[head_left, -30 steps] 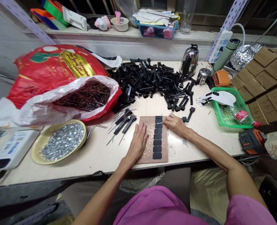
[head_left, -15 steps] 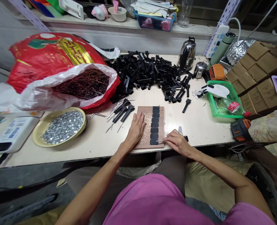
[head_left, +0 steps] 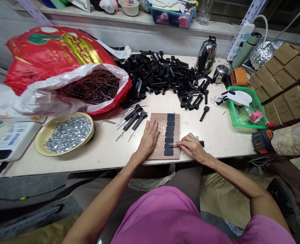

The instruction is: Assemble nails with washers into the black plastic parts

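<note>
My left hand (head_left: 150, 137) lies flat with fingers stretched along the left side of a brown wooden board (head_left: 159, 155). Down the board's right half runs a column of black rounded patches (head_left: 169, 134). My right hand (head_left: 191, 146) pinches a thin metal rod (head_left: 174, 144), its tip over the second patch from the near end. Whether the tip touches the patch I cannot tell. A small black piece (head_left: 202, 143) lies just behind my right hand, partly hidden. To the left of the board rest several black-handled metal pins (head_left: 133, 120).
A big heap of black plastic parts (head_left: 162, 73) fills the back. On the left are a red bag (head_left: 58, 51) of dark thin sticks and a yellow bowl (head_left: 39, 144) of shiny bits. A green basket (head_left: 232, 117), steel kettle (head_left: 206, 56) and cardboard boxes (head_left: 285, 98) stand right.
My right hand has moved the rod's tip from the nearest patch to the second one, away from my body. My left hand stays on the board. The whole view has shifted slightly.
</note>
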`<state>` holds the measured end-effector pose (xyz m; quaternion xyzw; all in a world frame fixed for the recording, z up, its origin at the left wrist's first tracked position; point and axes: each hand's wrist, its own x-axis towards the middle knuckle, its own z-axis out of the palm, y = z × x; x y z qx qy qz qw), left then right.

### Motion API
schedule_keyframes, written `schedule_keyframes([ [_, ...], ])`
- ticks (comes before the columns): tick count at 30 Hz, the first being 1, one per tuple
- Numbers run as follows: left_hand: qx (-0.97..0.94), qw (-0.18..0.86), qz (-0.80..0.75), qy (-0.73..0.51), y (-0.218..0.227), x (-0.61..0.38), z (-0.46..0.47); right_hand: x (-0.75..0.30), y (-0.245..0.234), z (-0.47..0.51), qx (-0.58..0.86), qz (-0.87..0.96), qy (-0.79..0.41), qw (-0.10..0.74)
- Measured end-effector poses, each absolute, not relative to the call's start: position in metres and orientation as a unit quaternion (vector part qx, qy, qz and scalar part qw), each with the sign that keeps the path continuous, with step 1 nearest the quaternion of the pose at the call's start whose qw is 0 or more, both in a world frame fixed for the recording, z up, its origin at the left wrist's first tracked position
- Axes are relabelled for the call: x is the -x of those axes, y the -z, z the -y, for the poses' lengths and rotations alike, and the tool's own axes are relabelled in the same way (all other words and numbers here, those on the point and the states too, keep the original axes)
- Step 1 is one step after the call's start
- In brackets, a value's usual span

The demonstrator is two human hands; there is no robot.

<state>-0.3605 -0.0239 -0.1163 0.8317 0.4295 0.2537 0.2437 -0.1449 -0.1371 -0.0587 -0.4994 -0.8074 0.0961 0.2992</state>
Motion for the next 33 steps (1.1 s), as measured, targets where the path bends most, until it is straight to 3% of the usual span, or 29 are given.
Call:
schedule_keyframes([
  [12, -0.838, 0.233, -0.425, -0.248, 0.113, 0.360, 0.025, 0.147, 0.069, 0.129, 0.474, 0.813, 0.033, 0.336],
  [25, -0.847, 0.195, -0.425, -0.254, 0.118, 0.358, 0.026, 0.119, 0.061, 0.042, 0.592, 0.769, 0.016, 0.239],
  [29, -0.847, 0.189, -0.421, -0.265, 0.122, 0.357, 0.025, 0.114, 0.060, 0.018, 0.583, 0.787, -0.002, 0.202],
  [33, -0.845, 0.193, -0.423, -0.262, 0.120, 0.357, 0.026, 0.127, 0.068, 0.058, 0.497, 0.845, 0.018, 0.195],
])
